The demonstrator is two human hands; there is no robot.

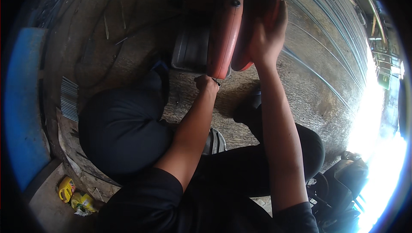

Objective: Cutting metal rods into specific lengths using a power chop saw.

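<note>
Evidently, a red cut-off saw takes both hands

In the head view, the saw's red blade guard [225, 31] stands top centre above a grey base [189, 46], which presumably keeps it stable on the floor. The right hand [269, 46] lies along a round red cover [255, 7], perhaps supporting it; how firmly, I can't tell. The left hand [207, 83] curls below the guard's lower end, maybe bracing; its grip is hidden.

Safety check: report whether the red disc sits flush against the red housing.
Not flush: a dark gap shows between the disc and the housing.
</note>
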